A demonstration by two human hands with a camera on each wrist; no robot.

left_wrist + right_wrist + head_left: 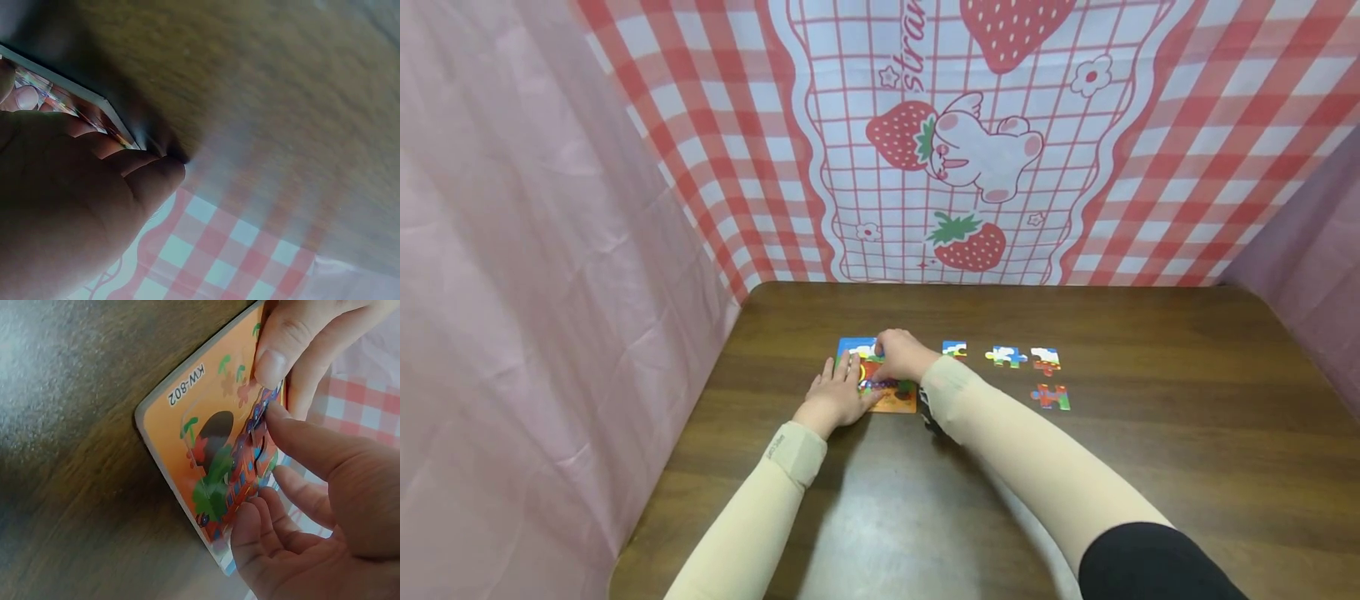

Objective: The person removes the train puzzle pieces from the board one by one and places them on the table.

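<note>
A jigsaw puzzle board (904, 406) with an orange lower edge and blue top lies on the table. My left hand (837, 400) rests on its left side, fingers spread and mostly straight. In the right wrist view, the left thumb (271, 367) presses the board's printed face near the "KW-802" corner. My right hand (906, 356) reaches over the board from the right. Its thumb and bent fingers pinch a red and blue puzzle piece (257, 450) at the picture's middle, where a dark seam shows. Fingers hide much of that piece.
Right of the board, several loose puzzle pieces lie on the brown wooden table (1180, 400): a blue-yellow one (953, 347), a blue-white one (1006, 357), a white-red one (1046, 359) and a red-green one (1051, 397). A checked strawberry cloth (970, 167) hangs behind.
</note>
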